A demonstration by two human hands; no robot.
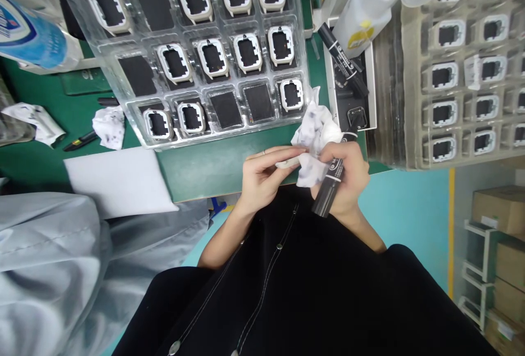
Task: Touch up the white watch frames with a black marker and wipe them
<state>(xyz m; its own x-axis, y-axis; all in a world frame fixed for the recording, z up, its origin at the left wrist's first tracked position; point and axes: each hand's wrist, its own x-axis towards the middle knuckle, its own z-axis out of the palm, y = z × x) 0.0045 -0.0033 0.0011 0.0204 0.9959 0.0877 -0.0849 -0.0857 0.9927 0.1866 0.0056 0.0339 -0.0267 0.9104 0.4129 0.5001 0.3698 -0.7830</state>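
Between the fingers and thumb of my left hand [262,178] is a pale plastic frame [288,162], seen nearly edge-on. My right hand [348,178] presses a white wipe [314,126] with dark ink stains against it. A thick black marker [328,189] lies across that same hand, tucked in its grip. Just beyond both hands stands a clear plastic tray [197,136] of white square frames [292,95], with several pockets showing only black lining.
At the right, more clear trays [414,71] hold similar frames. A white box [372,110] contains markers and a pump bottle [365,17]. To the left are a blue bottle [36,33], crumpled stained wipes [109,126], a cutter knife [80,141] and a white foam sheet [118,181].
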